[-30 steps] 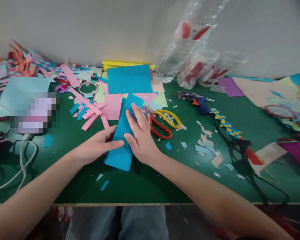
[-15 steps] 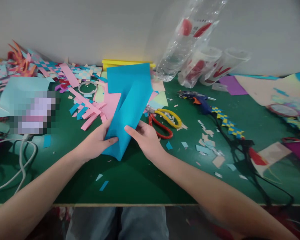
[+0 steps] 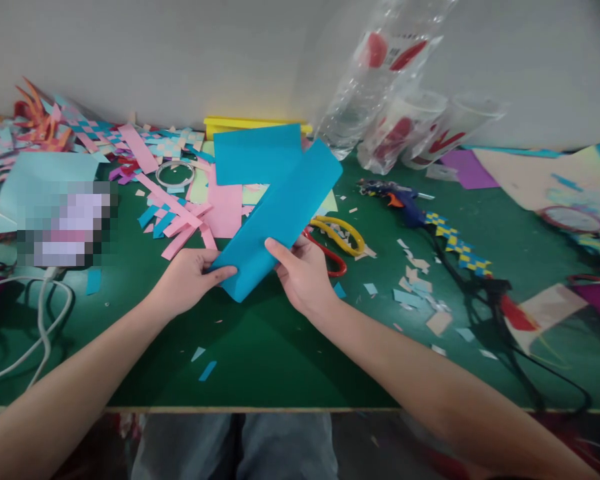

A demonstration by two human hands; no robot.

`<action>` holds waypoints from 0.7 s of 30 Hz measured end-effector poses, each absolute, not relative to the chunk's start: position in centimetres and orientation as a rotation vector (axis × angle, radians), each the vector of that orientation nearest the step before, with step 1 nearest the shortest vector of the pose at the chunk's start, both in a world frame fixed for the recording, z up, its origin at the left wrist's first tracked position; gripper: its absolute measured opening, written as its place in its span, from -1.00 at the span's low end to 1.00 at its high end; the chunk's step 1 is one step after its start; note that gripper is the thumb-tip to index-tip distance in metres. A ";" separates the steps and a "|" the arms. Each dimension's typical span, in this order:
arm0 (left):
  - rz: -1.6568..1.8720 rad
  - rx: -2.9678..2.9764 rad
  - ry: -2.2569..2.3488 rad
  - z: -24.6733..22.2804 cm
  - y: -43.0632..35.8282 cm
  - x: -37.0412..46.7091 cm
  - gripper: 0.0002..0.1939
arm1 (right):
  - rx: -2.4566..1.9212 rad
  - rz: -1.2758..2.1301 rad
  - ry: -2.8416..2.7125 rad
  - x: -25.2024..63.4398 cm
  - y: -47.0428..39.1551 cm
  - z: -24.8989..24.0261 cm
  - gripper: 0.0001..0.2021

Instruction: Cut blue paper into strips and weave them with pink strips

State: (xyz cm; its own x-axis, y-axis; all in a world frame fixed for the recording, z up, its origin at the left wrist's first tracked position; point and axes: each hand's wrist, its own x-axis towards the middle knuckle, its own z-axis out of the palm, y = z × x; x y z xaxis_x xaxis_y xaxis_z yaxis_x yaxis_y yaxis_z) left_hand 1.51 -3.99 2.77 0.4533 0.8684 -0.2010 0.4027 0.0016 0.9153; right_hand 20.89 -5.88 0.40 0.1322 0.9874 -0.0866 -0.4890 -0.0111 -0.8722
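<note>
Two hands share one blue paper piece (image 3: 283, 210), which slants from about 7 o'clock at its near end to 1 o'clock at its far end, over the middle of the green table (image 3: 280, 377). At the near end, the left hand (image 3: 187, 279) pinches the corner, thumb on top and fingers mostly hidden behind it. At the piece's 5 o'clock edge, the right hand (image 3: 307, 273) grips it just as narrowly, thumb on the face, other fingers underneath.

As for progress, the piece looks already doubled into a long band, judging by its rounded edge, though its underside is hidden. It seems lifted off the table, not pressed flat. No cuts show in its visible face, so any cutting of it appears not yet done; how much folding is left cannot be told.

A second blue sheet (image 3: 253, 153) lies at 11 o'clock from the held piece, partly overlapped by it in view. Scissors (image 3: 359, 249) rest at 4 o'clock, handles showing, untouched by either hand. Cut pink strips (image 3: 173, 205) sit at 9 o'clock, and small paper scraps (image 3: 415, 287) at 4 o'clock, farther out.
</note>
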 end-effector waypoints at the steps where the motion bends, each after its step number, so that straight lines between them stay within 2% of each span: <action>1: 0.531 1.607 1.134 2.7 -4.0 1.5 -0.68 | -0.941 1.335 -0.696 20.9 -5.9 0.4 -0.69; 5: 0.572 1.599 1.102 2.9 -4.0 1.6 -0.71 | -0.944 1.341 -0.675 21.0 -5.7 0.1 -0.66; 12: 0.650 1.506 1.227 3.1 -4.0 1.5 -0.63 | -0.902 1.320 -0.662 21.3 -5.4 -0.1 -0.65; 21: 0.688 1.524 1.254 3.4 -4.2 1.5 -0.73 | -1.003 1.286 -0.776 20.9 -6.0 0.1 -0.66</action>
State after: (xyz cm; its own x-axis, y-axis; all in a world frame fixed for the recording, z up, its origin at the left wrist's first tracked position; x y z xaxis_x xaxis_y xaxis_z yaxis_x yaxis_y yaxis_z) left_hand 1.55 -4.19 3.43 0.2992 0.9404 -0.1619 0.3686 0.0426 0.9286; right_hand 20.89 -6.03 0.12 0.1475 0.9866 -0.0700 -0.3981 -0.0056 -0.9173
